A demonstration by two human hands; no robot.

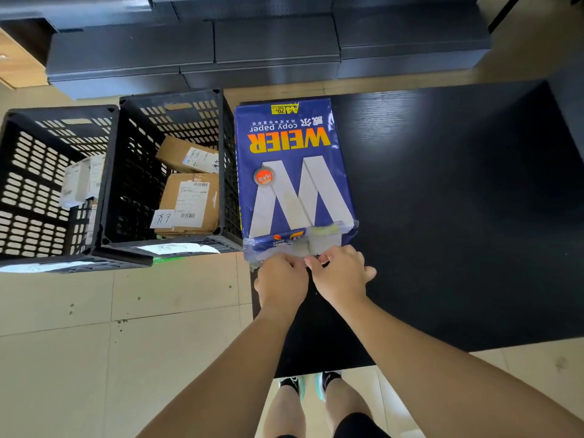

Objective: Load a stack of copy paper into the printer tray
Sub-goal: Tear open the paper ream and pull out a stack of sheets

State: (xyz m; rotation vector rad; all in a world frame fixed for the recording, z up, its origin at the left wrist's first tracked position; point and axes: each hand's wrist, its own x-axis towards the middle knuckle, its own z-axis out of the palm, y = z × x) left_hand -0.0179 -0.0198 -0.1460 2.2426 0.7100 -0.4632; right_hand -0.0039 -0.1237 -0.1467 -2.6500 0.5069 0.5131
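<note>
A blue wrapped ream of copy paper (294,172) with a big white W and orange lettering lies flat at the left end of a black table (458,216). Its near end flap is crumpled. My left hand (281,284) and my right hand (341,273) meet side by side at that near end, fingers pinched on the wrapper's flap. No printer or printer tray shows in the head view.
Two black slotted crates (221,172) stand on the tiled floor left of the table, holding cardboard parcels (189,203). Dark grey boxes (275,42) are stacked along the far side. My feet (308,382) are under the table's near edge.
</note>
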